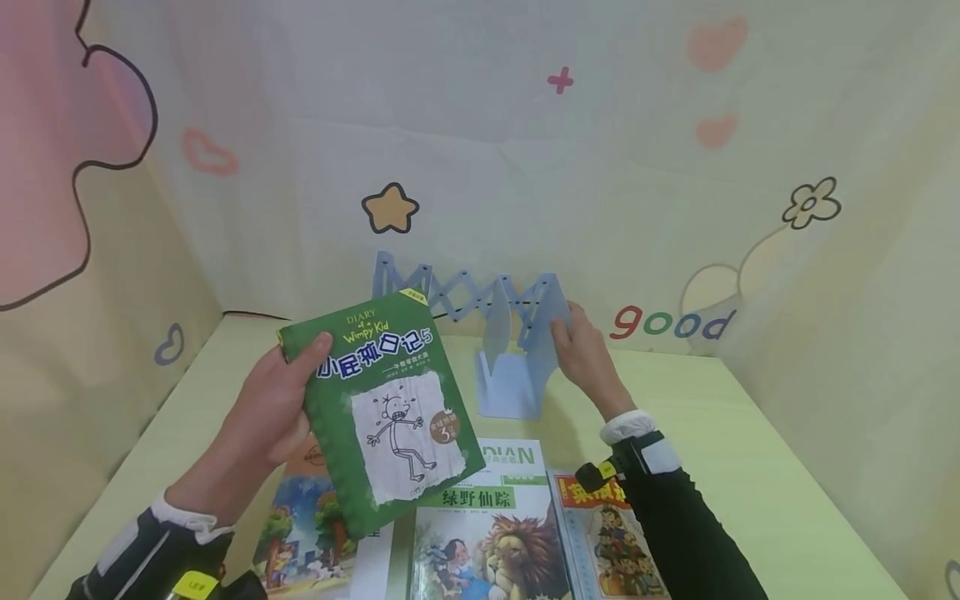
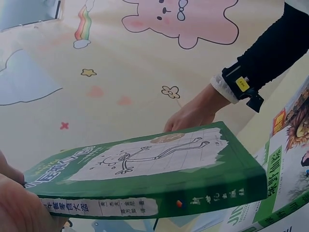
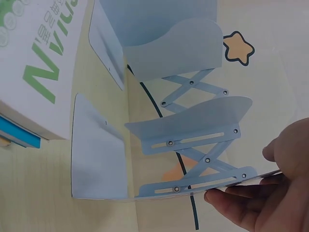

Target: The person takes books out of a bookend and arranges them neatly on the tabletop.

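My left hand (image 1: 273, 400) grips a green book (image 1: 390, 417) by its upper left edge, thumb on the front cover. A stick figure is drawn on that cover, and the left wrist view shows the book's spine (image 2: 154, 207). My right hand (image 1: 588, 358) pinches the right end panel of a light blue folding bookend (image 1: 543, 321), thumb on one side and fingers on the other. In the right wrist view the bookend's crossed slats (image 3: 207, 160), upright dividers and flat base plate (image 3: 99, 154) show. The green book covers part of the bookend's left side in the head view.
On the pale table (image 1: 750, 467) in front lie a book with a lion (image 1: 487, 533), a book with a red title band (image 1: 611, 542) and a colourful book (image 1: 303, 525) partly under the green one. A printed curtain (image 1: 480, 167) hangs behind the bookend.
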### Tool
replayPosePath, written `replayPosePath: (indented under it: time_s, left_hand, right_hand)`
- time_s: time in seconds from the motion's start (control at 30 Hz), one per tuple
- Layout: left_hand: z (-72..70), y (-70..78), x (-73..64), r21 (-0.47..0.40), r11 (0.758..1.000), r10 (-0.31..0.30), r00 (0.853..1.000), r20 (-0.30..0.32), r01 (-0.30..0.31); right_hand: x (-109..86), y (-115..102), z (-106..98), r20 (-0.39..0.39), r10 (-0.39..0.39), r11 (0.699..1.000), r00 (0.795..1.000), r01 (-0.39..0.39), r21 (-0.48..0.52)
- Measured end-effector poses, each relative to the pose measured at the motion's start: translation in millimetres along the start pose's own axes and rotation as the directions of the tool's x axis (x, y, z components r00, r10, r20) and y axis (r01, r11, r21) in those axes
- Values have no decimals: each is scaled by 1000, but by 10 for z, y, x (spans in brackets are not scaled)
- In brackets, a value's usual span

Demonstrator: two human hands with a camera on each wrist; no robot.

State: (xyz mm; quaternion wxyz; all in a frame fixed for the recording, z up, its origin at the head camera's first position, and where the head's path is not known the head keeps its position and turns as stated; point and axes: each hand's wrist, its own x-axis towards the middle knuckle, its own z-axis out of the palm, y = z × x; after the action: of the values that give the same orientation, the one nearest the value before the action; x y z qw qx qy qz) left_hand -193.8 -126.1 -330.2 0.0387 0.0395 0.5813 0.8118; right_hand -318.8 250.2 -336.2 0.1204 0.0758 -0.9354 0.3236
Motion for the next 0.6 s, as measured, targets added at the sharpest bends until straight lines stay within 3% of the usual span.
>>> replayPosePath:
  time_s: [0.17, 0.27, 0.47, 0.6]
  left_hand:
    - [-29, -39, -12, -6, 1000, -28, 1000, -14, 28]
    - [-47, -56, -19, -8, 999, -40, 999, -22, 40]
    - [-69, -84, -26, -1, 998, -67, 996, -54, 67]
    - [-86, -105, -31, -22, 996, -89, 994, -70, 88]
  right_hand:
    - [-115, -6, -37, 4, -7, 1000, 1000, 7, 16]
    - [-229, -48, -57, -47, -33, 999, 998, 32, -19]
    - [-458, -175, -98, -183, -166, 983, 969, 148, -106]
    - [-584, -269, -91, -177, -198, 979, 964, 186, -86]
